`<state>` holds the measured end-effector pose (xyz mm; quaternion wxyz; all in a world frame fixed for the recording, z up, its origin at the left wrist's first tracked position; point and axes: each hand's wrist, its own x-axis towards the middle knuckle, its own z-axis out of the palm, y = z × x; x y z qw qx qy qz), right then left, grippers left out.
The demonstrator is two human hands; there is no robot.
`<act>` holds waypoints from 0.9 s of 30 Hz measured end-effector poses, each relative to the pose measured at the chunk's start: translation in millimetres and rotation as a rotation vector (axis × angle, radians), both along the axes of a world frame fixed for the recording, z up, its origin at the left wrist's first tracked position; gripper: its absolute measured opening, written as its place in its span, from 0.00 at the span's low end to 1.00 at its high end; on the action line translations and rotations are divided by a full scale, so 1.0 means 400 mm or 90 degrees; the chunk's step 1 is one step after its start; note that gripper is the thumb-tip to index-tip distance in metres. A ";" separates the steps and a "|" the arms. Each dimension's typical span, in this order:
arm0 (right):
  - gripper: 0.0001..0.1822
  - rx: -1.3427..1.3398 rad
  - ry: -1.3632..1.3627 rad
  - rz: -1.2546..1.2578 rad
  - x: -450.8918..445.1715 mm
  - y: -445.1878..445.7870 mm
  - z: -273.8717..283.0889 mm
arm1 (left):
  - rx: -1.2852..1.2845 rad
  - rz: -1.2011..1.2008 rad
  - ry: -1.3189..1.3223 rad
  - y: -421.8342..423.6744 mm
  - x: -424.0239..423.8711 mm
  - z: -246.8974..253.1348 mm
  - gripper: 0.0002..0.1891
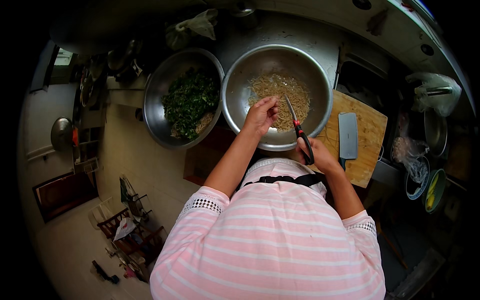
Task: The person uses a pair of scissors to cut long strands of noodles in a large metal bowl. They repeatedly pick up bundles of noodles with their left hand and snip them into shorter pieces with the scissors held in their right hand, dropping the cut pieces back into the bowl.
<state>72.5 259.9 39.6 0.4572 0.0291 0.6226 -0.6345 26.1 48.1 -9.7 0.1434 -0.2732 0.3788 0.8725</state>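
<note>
A large metal bowl stands before me with short, pale yellowish strands spread over its bottom. Over its near left part is my left hand, thumb and fingertips brought together; whether something small is pinched there cannot be made out. My right hand grips scissors with black and red handles at the bowl's near right rim. Their blades point up into the bowl, just right of my left fingertips, and look nearly closed. Chopped dark green leaves lie in a second metal bowl on the left, with some pale strands among them.
On the right, a cleaver lies on a wooden cutting board that the large bowl's rim overlaps. Farther right are a clear plastic bag, a blue-rimmed bowl and a green bowl holding something yellow. A knotted plastic bag sits behind the bowls.
</note>
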 end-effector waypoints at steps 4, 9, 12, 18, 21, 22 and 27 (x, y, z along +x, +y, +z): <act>0.22 0.000 -0.045 0.030 0.014 0.004 0.016 | -0.005 0.032 -0.028 0.005 0.004 0.014 0.07; 0.27 -0.015 -0.036 0.071 0.014 -0.005 -0.003 | -0.018 0.026 -0.030 0.023 0.005 0.004 0.07; 0.28 -0.019 -0.025 0.055 0.014 -0.015 0.002 | 0.023 0.029 -0.016 0.029 0.008 -0.007 0.07; 0.27 -0.036 -0.057 0.020 0.020 -0.021 0.013 | 0.094 0.030 -0.012 0.030 0.020 -0.017 0.08; 0.27 -0.036 -0.063 0.016 0.019 -0.022 0.018 | 0.037 0.038 -0.025 0.042 0.025 -0.007 0.09; 0.27 -0.035 -0.065 0.012 0.020 -0.023 0.018 | 0.007 0.043 -0.032 0.047 0.025 -0.004 0.10; 0.25 -0.033 -0.077 -0.021 0.024 -0.026 0.011 | -0.068 0.107 -0.005 0.050 0.028 -0.025 0.09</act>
